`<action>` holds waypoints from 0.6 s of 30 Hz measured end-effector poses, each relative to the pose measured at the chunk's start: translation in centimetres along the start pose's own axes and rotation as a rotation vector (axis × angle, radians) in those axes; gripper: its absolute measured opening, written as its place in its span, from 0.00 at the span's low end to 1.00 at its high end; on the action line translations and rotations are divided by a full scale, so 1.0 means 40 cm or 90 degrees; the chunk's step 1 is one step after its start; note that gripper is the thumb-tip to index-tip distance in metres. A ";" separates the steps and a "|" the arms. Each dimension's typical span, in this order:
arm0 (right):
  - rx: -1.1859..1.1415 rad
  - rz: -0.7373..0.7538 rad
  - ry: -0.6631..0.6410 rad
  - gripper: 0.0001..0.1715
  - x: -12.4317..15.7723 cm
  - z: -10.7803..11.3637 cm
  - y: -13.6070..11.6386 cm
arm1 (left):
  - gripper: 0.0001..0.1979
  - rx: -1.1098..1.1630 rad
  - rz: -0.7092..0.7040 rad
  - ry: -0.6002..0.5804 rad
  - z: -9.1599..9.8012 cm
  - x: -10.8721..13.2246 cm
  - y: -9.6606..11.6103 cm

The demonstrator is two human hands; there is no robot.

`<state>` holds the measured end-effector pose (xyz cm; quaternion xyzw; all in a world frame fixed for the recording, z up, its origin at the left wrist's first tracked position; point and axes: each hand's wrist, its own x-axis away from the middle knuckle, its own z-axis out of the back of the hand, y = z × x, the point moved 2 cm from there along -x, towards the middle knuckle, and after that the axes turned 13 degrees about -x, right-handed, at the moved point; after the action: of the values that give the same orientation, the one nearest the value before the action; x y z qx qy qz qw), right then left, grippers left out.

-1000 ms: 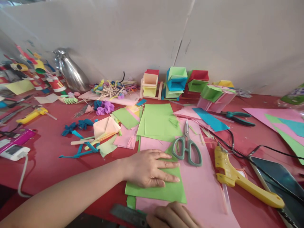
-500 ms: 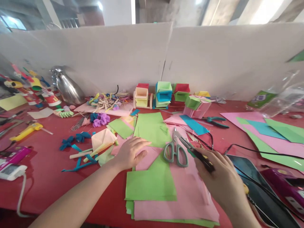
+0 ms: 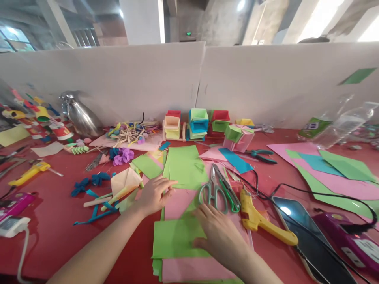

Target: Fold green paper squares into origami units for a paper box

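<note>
My left hand (image 3: 154, 194) rests with loose, parted fingers on the pink and green papers left of the grey-green scissors (image 3: 213, 191); nothing is in it. My right hand (image 3: 220, 232) lies flat, fingers apart, on the folded green sheet (image 3: 175, 238) atop a pink sheet (image 3: 189, 269). Beside the scissors lies a slim green-handled tool (image 3: 228, 188). A yellow glue gun (image 3: 262, 221) lies just right of my right hand.
Folded paper boxes (image 3: 197, 122) stand at the back by the white divider. Pliers (image 3: 260, 154), a phone (image 3: 304, 234), black cables, loose coloured sheets (image 3: 334, 173) and a plastic bottle (image 3: 337, 124) are at right. A steel jug (image 3: 79, 114), paper flowers and sticks lie left.
My right hand put down the slim green-handled tool beside the scissors and came down flat onto the green sheet. My left hand shifted slightly left. The view tilted up.
</note>
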<state>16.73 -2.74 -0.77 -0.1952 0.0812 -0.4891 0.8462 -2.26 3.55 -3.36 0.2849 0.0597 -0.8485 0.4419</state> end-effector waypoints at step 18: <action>-0.223 -0.122 -0.008 0.20 -0.394 0.070 -0.055 | 0.23 0.074 0.195 0.380 0.078 0.054 -0.057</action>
<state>7.87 10.51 1.83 -0.3494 0.1407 -0.5445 0.7494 -6.37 2.26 -2.26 0.5511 0.0946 -0.6532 0.5105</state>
